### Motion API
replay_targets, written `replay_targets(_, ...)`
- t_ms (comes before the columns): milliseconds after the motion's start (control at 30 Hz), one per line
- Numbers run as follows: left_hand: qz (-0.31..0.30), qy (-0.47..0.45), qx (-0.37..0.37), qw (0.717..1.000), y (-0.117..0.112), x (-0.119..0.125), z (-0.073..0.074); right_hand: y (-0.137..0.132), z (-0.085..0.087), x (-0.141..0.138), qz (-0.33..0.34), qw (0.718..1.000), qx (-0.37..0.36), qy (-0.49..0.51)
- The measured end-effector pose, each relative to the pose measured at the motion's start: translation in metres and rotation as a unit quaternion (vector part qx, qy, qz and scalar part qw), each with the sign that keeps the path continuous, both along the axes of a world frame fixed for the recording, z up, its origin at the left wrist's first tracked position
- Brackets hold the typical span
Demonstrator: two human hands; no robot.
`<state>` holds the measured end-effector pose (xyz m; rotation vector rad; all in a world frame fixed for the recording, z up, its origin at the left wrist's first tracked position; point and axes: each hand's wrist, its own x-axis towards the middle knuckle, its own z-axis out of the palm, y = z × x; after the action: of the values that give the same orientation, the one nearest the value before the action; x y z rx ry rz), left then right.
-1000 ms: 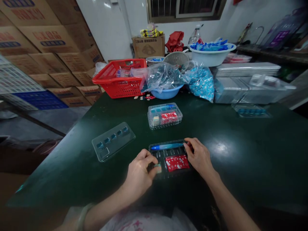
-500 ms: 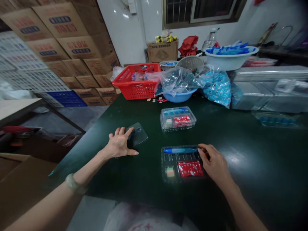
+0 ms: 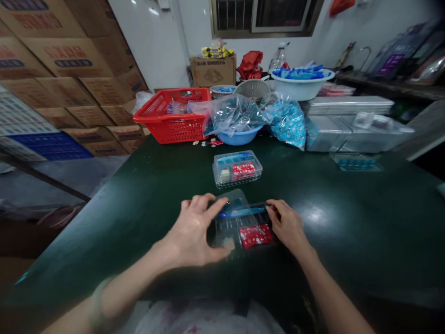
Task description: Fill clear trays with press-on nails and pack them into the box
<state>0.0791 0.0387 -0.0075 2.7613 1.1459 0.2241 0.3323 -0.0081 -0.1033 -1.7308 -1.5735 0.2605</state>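
Note:
My left hand (image 3: 193, 234) grips a thin clear plastic lid (image 3: 236, 196) by its left side, thumb and fingers spread along it. The lid overlaps the left part of a clear compartment tray (image 3: 243, 221) on the green table. In the tray lie a blue pen (image 3: 256, 210) along the back, a red packet with white spots (image 3: 256, 235) at front right, and a small pale block (image 3: 228, 243) at front left, partly blurred. With its fingertips, my right hand (image 3: 287, 226) pinches the tray's back right corner. Beyond them stand stacked filled clear boxes (image 3: 237, 169).
Across the table's back are a red basket (image 3: 177, 129), a blue basin (image 3: 239, 137) with plastic bags, a bag of blue packets (image 3: 287, 125) and stacked clear trays (image 3: 351, 132). A clear tray with blue pieces (image 3: 356, 162) lies at the right. Cartons (image 3: 66, 55) are piled at left.
My left hand has carried the clear lid rightward from the bare table to over the filled tray. My right hand stays at the tray's corner. The view has turned right.

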Motion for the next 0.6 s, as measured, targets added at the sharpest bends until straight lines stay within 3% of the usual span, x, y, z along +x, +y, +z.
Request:
replay_targets(100,-0.042,-0.003,-0.028,0.999,-0.015,0.035,-0.008,0.0,0.0,0.004,-0.003,0.999,0.003,0.035)
replay_targets(200,-0.044,0.018,-0.032,0.998,-0.017,0.054,-0.019,0.0,-0.003,0.009,-0.012,0.996,-0.001,0.084)
replay_targets(367,-0.03,0.036,-0.007,0.999,-0.012,0.064,-0.025,0.002,-0.004,0.012,-0.015,0.99,-0.002,0.14)
replay_targets(600,-0.049,0.063,-0.022,0.997,-0.018,0.067,-0.037,0.0,-0.002,0.01,-0.011,0.993,-0.004,0.12)
